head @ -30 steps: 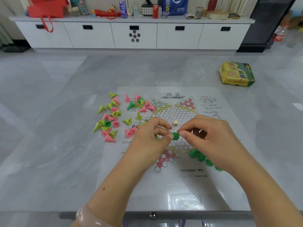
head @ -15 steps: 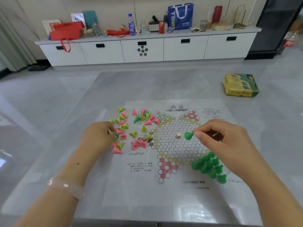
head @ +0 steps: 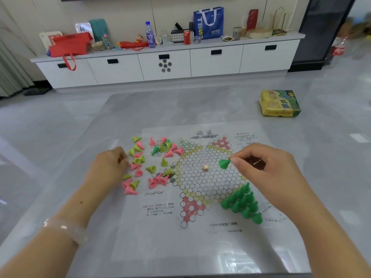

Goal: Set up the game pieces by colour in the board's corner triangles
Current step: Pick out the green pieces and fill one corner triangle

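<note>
A paper star board [head: 202,183] lies on the grey table. Several dark green cone pieces [head: 243,205] stand packed in its lower right triangle. My right hand [head: 267,173] pinches one more green cone [head: 224,163] by its tip, above the board's right side. Loose pink, yellow-green and a few green cones [head: 150,163] lie scattered left of the board. My left hand [head: 109,165] rests at the left edge of that pile with its fingers curled; whether they grip a piece is hidden. A small pale die [head: 205,167] sits at the board's middle.
A yellow-green game box [head: 280,103] lies on the table at the far right. A long white cabinet [head: 164,65] with bags, bottles and cans stands beyond the table. The table's near edge runs along the bottom of the view.
My hands met over the board with the green cone, then parted. My left hand went left to the loose pile, and my right hand kept the cone and carried it right.
</note>
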Available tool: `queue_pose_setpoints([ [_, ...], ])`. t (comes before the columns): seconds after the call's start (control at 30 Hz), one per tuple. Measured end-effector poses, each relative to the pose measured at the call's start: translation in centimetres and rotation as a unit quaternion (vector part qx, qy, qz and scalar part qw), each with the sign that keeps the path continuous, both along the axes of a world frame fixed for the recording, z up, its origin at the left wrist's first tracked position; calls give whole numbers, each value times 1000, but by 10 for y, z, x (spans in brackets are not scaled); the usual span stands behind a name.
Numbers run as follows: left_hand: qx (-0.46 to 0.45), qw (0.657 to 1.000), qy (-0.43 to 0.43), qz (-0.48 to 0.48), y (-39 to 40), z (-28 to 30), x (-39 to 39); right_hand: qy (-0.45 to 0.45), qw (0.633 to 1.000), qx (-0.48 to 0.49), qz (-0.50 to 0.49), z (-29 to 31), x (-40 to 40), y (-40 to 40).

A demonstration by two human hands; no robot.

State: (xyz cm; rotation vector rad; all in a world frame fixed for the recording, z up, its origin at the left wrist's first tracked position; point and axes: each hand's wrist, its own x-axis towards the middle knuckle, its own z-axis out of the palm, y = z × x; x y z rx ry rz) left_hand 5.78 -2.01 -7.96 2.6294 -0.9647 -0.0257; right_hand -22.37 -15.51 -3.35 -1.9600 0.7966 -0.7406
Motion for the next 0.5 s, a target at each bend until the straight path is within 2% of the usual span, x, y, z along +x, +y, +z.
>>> queue_pose_setpoints([
  [0.07,-48,999,12,-14,-3,6,-2,0,1000,-4,1,0,0,0],
  [0.2,-16,997,-19,-76,-26,9,-9,-2,1000,-1,0,1,0,1],
  [0.37,117,987,-55,-95,-66,6,-8,3,1000,-7,2,0,-2,0],
  [0.5,231,952,-143,-143,-78,-4,-5,1,1000,-9,-3,0,-4,-5],
])
